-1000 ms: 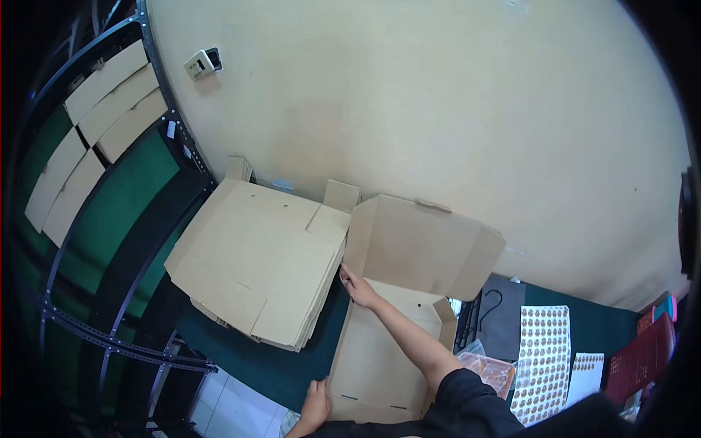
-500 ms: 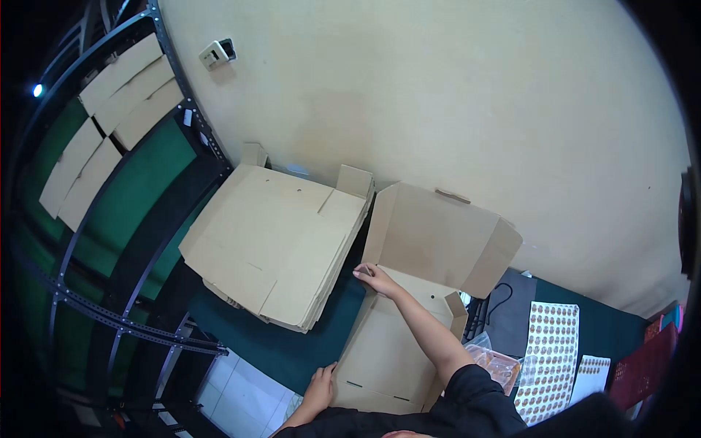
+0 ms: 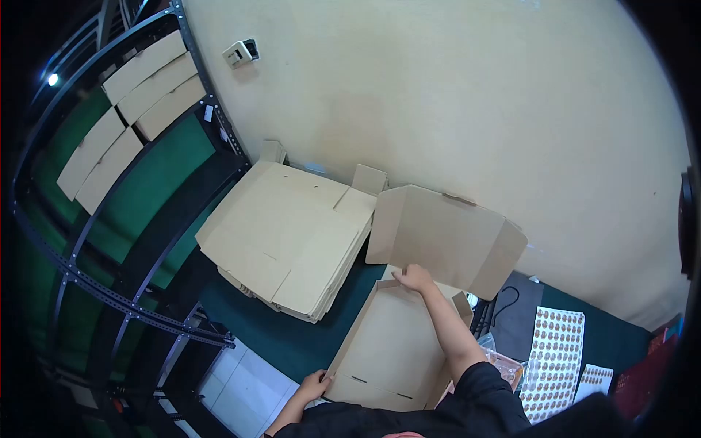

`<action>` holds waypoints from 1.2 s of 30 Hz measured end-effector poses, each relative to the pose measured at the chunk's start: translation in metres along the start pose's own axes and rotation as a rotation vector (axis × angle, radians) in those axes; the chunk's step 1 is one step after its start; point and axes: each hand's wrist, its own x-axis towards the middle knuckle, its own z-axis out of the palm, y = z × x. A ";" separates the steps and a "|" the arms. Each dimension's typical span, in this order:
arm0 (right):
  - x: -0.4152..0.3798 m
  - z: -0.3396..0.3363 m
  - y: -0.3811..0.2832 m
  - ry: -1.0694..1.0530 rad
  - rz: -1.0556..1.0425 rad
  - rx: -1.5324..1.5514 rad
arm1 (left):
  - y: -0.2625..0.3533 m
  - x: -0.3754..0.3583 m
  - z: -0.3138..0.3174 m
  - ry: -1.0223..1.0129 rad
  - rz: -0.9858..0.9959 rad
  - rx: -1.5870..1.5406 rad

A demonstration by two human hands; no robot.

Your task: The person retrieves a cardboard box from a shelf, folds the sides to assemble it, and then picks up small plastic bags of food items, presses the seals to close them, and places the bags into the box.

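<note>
A part-folded cardboard box (image 3: 394, 343) lies on the dark green table, its wide lid panel standing up against the wall. Its left side wall is raised. At the back left corner, where a small flap folds in, my right hand (image 3: 415, 277) has its fingers curled at the cardboard; the fingertips are partly hidden. My left hand (image 3: 315, 385) grips the left wall close to the front corner, fingers bent round the edge. Part of the box's right side is covered by my right arm.
A stack of flat cardboard blanks (image 3: 292, 226) sits to the left. Folded boxes (image 3: 153, 73) rest on a metal rack (image 3: 135, 310). On the right are a sticker sheet (image 3: 555, 361), a plastic package (image 3: 504, 365) and a black cable (image 3: 507, 296). The wall (image 3: 467, 95) rises behind.
The box's left side wall has swung upright. My right hand has moved rightward, inward over the back left corner. My left hand stays at the front left edge; the view has shifted slightly.
</note>
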 end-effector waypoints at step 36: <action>-0.317 0.154 -0.069 -0.007 -0.004 0.012 | 0.042 0.014 -0.006 -0.510 -0.103 -0.881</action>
